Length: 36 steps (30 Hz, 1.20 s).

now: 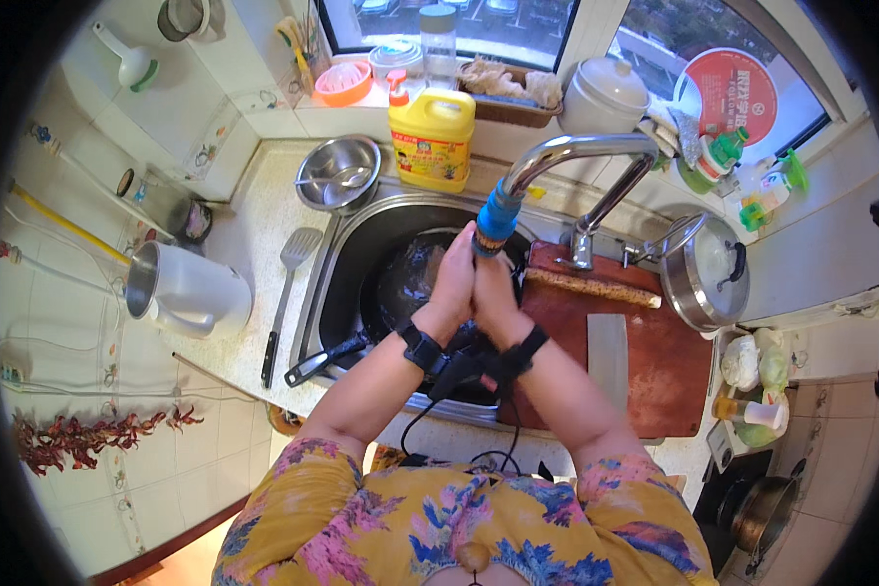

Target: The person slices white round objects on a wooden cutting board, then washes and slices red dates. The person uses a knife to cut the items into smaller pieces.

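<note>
Your left hand (451, 283) and right hand (494, 293) meet under the faucet (596, 145) — fingers open or closed, I can't tell — with a dark pan (397, 285) below it.

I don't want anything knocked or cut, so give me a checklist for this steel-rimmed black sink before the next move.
1. Hand position: ok; left hand and right hand are together at the blue nozzle of the curved chrome faucet.
2. Water flowing: cannot tell; no stream can be made out.
3. Round black pan: ok; in the sink, its handle across the left rim.
4. Flat grey rectangular blade on the red-brown cutting board: clearance cannot tell; its near end meets the right forearm in view.
5. Yellow plastic jug: ok; upright behind the sink.
</note>
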### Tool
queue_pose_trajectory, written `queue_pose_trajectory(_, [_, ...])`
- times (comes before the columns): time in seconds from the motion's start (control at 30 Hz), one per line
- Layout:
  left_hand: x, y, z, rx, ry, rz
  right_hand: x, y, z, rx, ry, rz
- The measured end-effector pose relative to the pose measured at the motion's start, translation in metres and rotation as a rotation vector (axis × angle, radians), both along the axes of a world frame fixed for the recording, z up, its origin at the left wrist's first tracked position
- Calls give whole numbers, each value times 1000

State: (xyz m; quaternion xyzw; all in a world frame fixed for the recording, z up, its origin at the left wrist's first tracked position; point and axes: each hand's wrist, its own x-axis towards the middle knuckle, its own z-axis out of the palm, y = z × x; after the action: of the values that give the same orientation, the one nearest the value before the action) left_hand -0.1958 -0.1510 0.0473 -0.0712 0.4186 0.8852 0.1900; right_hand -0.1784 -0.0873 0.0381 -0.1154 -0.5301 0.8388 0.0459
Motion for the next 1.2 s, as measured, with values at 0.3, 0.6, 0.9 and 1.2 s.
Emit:
queue_pose_trajectory(0.3, [10, 0, -12, 143, -144, -57, 1, 3, 9, 47, 29, -64])
queue_pose_trajectory(0.6, [0, 0, -18, 361, -201, 36, 6, 15, -3, -29, 79, 64])
queue_pose_trajectory(0.9, [18, 12, -2, 132, 19, 123, 10, 9, -11, 624, 122, -15])
queue_pose_trajectory(1.2, [11, 4, -33, 439, -143, -16, 2, 11, -15, 669, 195, 47])
